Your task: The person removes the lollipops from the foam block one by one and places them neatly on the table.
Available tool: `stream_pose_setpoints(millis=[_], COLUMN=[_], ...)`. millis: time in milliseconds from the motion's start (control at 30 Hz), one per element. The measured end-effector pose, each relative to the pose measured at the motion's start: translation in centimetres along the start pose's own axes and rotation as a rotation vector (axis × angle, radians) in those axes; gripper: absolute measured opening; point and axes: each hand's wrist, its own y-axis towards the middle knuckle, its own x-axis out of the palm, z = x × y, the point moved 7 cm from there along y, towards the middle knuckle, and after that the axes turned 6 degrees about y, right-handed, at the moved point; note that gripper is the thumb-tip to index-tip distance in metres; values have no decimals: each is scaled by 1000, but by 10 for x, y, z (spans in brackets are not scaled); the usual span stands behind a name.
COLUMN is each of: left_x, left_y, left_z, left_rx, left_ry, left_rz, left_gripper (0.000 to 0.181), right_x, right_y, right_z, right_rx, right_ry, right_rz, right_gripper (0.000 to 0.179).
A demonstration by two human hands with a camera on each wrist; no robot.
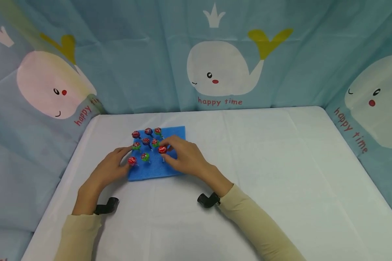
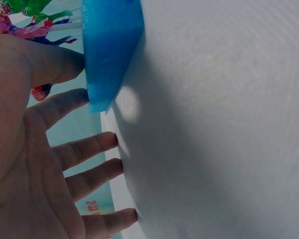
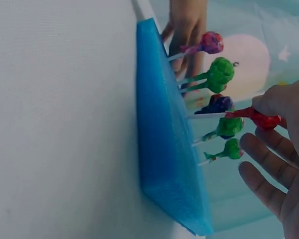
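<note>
Several wrapped lollipops stand upright by their sticks in a blue foam block (image 1: 155, 171) on the table. My right hand (image 1: 188, 157) pinches the red wrapped head of one lollipop (image 1: 162, 149) between thumb and forefinger. In the right wrist view, the white stick of this red lollipop (image 3: 261, 119) meets the foam's top; how deep it sits cannot be told. With fingers spread, my left hand (image 1: 109, 168) rests at the foam's left edge. The left wrist view shows its thumb and forefinger against the foam (image 2: 112, 55), while the other fingertips touch the tablecloth.
A green lollipop (image 1: 145, 157) and a pink-red one (image 1: 132, 161) stand near the block's front left; darker ones, such as one lollipop (image 1: 148, 131), stand behind. White cloth (image 1: 264, 174) covers the table. A blue whale-print curtain (image 1: 134, 72) hangs behind and beside it.
</note>
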Motion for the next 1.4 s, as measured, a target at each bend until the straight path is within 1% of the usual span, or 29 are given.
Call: stream_pose_setpoints(millis=[167, 333, 500, 667, 833, 1000, 1133, 1267, 1400], left_x=[1, 3, 1, 0, 1, 2, 5, 6, 2], left_y=[-1, 1, -1, 1, 2, -2, -2, 0, 1], left_z=[-1, 0, 1, 1, -1, -2, 1, 3, 1], left_rx=[1, -9, -15, -14, -22, -14, -7, -12, -25], left_ry=[-2, 2, 2, -6, -1, 0, -8, -1, 2], left_rz=[6, 1, 1, 1, 2, 17, 15, 6, 12], left_gripper=[66, 67, 68, 67, 68, 67, 68, 68, 69], right_x=[-5, -16, -23, -31, -38, -43, -50, -54, -54], right_y=[-1, -1, -4, -9, -14, -22, -27, -28, -23], right_z=[0, 1, 4, 13, 23, 33, 43, 51, 58], right_rx=[1, 14, 24, 50, 59, 98, 125, 130, 131], right_ry=[-1, 3, 31, 30, -4, -34, -45, -55, -64], right_rz=[6, 41, 46, 49, 41, 38, 44, 40, 15], right_gripper=[30, 30, 31, 29, 25, 25, 23, 21, 20])
